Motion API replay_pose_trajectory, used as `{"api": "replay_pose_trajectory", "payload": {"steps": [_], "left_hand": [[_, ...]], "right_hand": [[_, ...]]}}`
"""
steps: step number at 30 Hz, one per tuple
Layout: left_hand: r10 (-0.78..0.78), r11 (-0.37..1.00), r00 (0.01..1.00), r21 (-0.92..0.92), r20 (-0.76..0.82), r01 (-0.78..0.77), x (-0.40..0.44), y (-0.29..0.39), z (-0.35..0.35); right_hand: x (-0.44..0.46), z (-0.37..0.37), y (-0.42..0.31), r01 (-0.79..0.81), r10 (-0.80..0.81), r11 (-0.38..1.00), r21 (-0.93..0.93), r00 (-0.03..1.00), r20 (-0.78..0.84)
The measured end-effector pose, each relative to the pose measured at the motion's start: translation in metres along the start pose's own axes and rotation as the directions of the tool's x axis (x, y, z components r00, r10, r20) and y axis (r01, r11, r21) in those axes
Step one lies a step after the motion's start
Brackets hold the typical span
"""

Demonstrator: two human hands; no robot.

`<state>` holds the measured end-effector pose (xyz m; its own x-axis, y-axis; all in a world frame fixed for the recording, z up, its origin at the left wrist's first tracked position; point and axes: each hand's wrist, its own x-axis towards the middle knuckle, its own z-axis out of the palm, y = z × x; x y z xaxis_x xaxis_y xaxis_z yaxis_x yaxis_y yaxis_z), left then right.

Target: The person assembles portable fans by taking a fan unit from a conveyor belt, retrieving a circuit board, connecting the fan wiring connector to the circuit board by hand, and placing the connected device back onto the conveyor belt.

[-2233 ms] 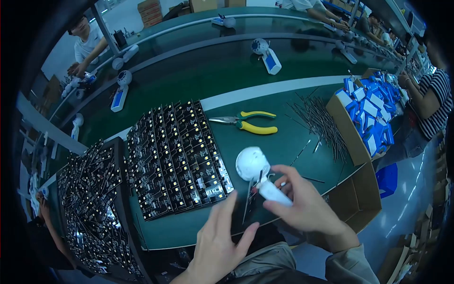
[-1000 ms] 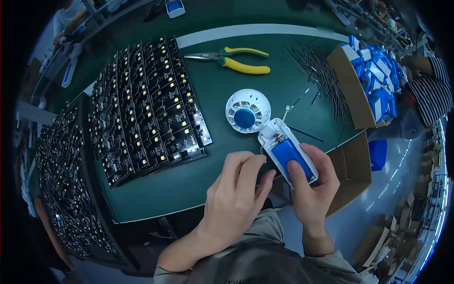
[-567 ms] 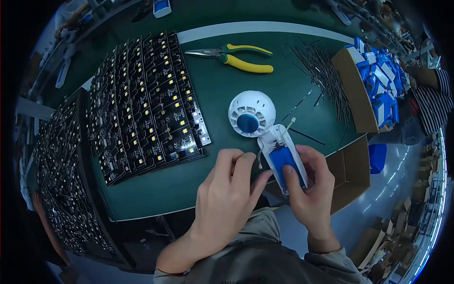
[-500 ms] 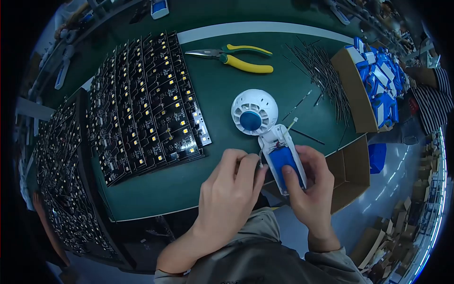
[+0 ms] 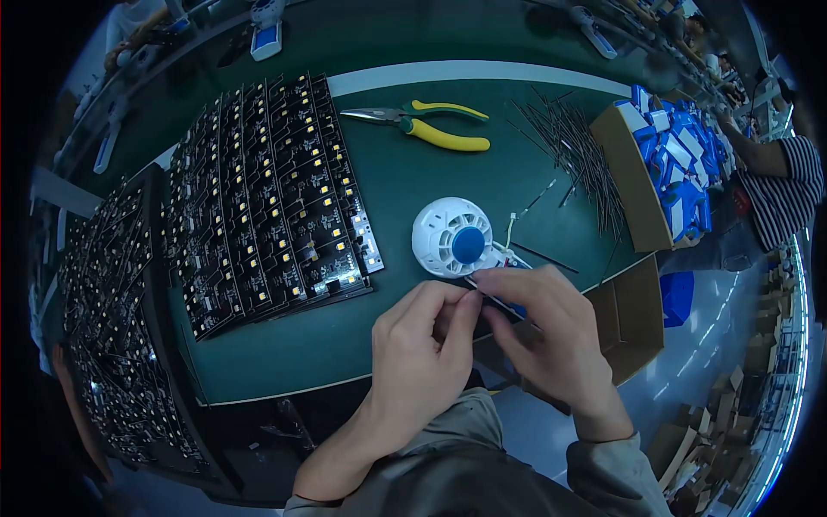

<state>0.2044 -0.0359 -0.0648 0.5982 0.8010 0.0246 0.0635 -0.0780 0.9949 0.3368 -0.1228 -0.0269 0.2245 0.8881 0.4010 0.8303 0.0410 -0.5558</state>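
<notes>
A white handheld fan (image 5: pixel 433 234) with a round head and a blue centre lies between my hands, its handle turned partly on edge. My right hand (image 5: pixel 560 336) is closed around the handle, covering most of it. A sliver of blue battery (image 5: pixel 519 310) shows beneath those fingers. My left hand (image 5: pixel 422 340) is closed, thumb and forefinger pinched at the handle's left side beside my right fingertips. What they pinch is hidden now; thin wires were there earlier. A thin wire with a small white plug (image 5: pixel 512 220) sticks up beside the fan head.
Stacked black circuit boards (image 5: pixel 276 198) with LEDs cover the left of the green table (image 5: pixel 284 353). Needle-nose pliers (image 5: pixel 444 133) with yellow handles lie behind the fan. To the right are dark thin wires (image 5: pixel 581 155) and a carton (image 5: pixel 633 181) of blue battery packs. A person in stripes (image 5: pixel 780 185) stands beyond.
The fan handle has rolled from facing up to partly on edge. My right fingers have moved up toward the fan head and now meet my left fingertips.
</notes>
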Motion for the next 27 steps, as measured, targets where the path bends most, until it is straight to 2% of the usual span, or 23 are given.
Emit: {"api": "replay_pose_trajectory", "payload": {"steps": [2,3,5,9,11,12,14,15,17,18,20,21,22,24,27], "left_hand": [[-0.08,0.996,0.997,-0.036,0.006,0.08,-0.001,0.001,-0.003],[-0.081,0.996,0.997,-0.038,-0.004,0.08,-0.001,-0.001,-0.005],[0.049,0.995,0.999,0.082,0.019,-0.05,-0.002,-0.005,-0.007],[0.138,0.974,0.991,0.184,0.001,-0.135,-0.007,-0.004,-0.014],[0.153,0.9,0.985,0.4,0.086,-0.174,-0.023,0.009,-0.026],[0.143,0.902,0.986,0.399,0.086,-0.165,-0.035,0.013,-0.034],[0.13,0.875,0.955,0.422,0.266,-0.236,-0.054,0.023,-0.056],[0.121,0.874,0.958,0.43,0.262,-0.227,-0.054,0.035,-0.068],[0.175,0.689,0.879,0.583,0.444,-0.431,-0.053,0.056,-0.089],[0.162,0.686,0.885,0.595,0.436,-0.419,-0.058,0.055,-0.1],[0.195,0.575,0.914,0.713,0.356,-0.401,-0.075,0.051,-0.119],[0.17,0.6,0.943,0.729,0.287,-0.33,-0.079,0.046,-0.121],[0.169,0.594,0.945,0.736,0.28,-0.324,-0.076,0.038,-0.117],[0.401,0.626,0.903,0.674,0.154,-0.393,-0.057,0.022,-0.094],[0.506,0.571,0.828,0.626,0.242,-0.531,-0.025,0.017,-0.059]], "right_hand": [[0.003,0.005,0.01,0.013,-0.008,0.999,-0.033,0.992,0.127],[0.006,0.006,0.013,0.021,-0.016,0.999,-0.03,0.991,0.133],[0.009,0.007,0.018,0.049,-0.047,0.999,-0.011,0.992,0.119],[0.013,0.012,0.023,0.146,-0.148,0.989,0.028,0.985,0.093],[0.015,0.014,0.022,0.15,-0.153,0.988,0.04,0.984,0.09],[0.015,0.014,0.021,0.143,-0.147,0.989,0.044,0.984,0.097],[0.013,0.017,0.02,0.112,-0.113,0.994,0.008,0.992,0.053],[0.014,0.018,0.018,0.112,-0.113,0.994,0.02,0.992,0.055],[0.015,0.019,0.014,0.118,-0.115,0.991,-0.057,0.992,0.047],[0.015,0.02,0.012,0.12,-0.118,0.992,-0.04,0.992,0.051],[0.016,0.021,0.009,0.089,-0.085,0.993,-0.083,0.995,0.055],[0.016,0.022,0.009,0.091,-0.087,0.993,-0.072,0.995,0.053],[0.016,0.023,0.008,0.091,-0.088,0.995,-0.046,0.995,0.055],[0.018,0.021,0.006,0.113,-0.112,0.994,-0.013,0.992,0.058],[0.02,0.02,0.0,-0.023,0.017,0.998,0.063,0.995,0.094]]}}
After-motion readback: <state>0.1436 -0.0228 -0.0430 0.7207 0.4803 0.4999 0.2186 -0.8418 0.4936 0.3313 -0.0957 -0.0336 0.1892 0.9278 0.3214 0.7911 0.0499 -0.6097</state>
